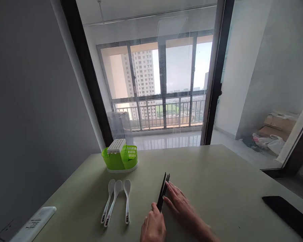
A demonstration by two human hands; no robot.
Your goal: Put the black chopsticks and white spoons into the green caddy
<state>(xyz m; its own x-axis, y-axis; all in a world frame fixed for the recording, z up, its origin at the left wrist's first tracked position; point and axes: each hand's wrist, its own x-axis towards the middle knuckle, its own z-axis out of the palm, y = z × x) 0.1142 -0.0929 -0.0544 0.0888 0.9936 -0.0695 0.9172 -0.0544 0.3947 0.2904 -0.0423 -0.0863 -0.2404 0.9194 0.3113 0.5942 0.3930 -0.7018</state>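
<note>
A bundle of black chopsticks lies on the pale green table, pointing away from me. My left hand is curled at their near end, thumb and fingers pinched against the sticks. My right hand lies flat beside them on the right, its stretched fingers touching their side. Three white spoons lie side by side to the left of the chopsticks. Behind the spoons stands a green cutlery holder with a white slotted insert.
A white remote control rests at the table's near left corner by a wall socket. A black phone lies at the right edge. Beyond the table's far edge is a glass sliding door onto a balcony.
</note>
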